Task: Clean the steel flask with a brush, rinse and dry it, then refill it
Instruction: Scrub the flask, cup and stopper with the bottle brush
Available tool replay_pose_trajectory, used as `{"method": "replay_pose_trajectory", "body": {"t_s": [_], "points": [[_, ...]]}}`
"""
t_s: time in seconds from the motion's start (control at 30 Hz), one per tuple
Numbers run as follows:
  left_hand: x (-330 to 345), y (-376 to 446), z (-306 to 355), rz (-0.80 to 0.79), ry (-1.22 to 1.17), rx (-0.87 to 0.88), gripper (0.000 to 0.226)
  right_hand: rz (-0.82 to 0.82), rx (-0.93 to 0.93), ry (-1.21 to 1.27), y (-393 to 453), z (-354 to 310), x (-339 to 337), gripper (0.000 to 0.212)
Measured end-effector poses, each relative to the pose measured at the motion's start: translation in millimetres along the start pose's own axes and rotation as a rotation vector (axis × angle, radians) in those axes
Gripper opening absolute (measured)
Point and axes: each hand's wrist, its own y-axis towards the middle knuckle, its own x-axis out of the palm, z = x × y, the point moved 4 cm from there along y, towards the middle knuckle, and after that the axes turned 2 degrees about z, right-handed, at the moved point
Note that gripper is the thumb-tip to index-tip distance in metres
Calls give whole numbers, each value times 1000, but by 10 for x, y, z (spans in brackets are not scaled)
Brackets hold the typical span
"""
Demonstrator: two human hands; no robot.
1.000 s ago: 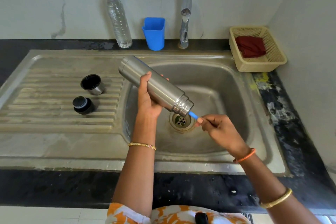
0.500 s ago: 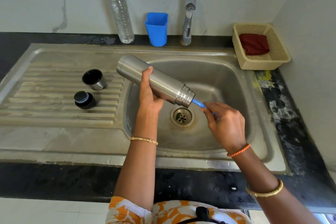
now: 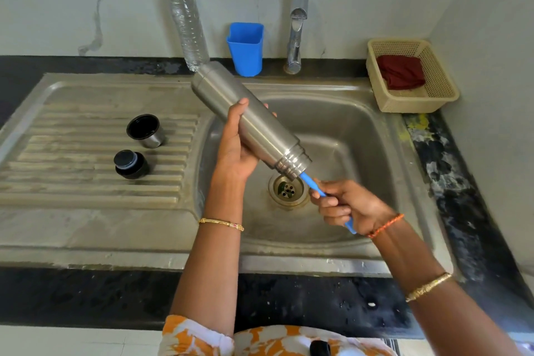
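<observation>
Both of your hands were busy over the sink [image 3: 375, 136]: your left hand [image 3: 235, 150] gripped the steel flask [image 3: 254, 124], tilted mouth-down above the drain [image 3: 289, 189], while your right hand [image 3: 346, 206] held the blue brush [image 3: 310, 183], its head inside the mouth.

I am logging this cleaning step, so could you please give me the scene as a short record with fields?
flask: steel flask tilted, mouth down over the sink
left hand: left hand grips the flask body
right hand: right hand grips the blue brush handle, which enters the flask mouth
drainboard: cup lid and black stopper, both off the flask
tap: tap, no water visible
basket: basket holds a red cloth
</observation>
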Motion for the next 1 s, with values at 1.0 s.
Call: {"method": "replay_pose_trajectory", "body": {"t_s": [1.0], "points": [[-72, 93, -24, 271, 89, -178, 81, 719, -970, -1218, -219, -224, -63, 17]]}}
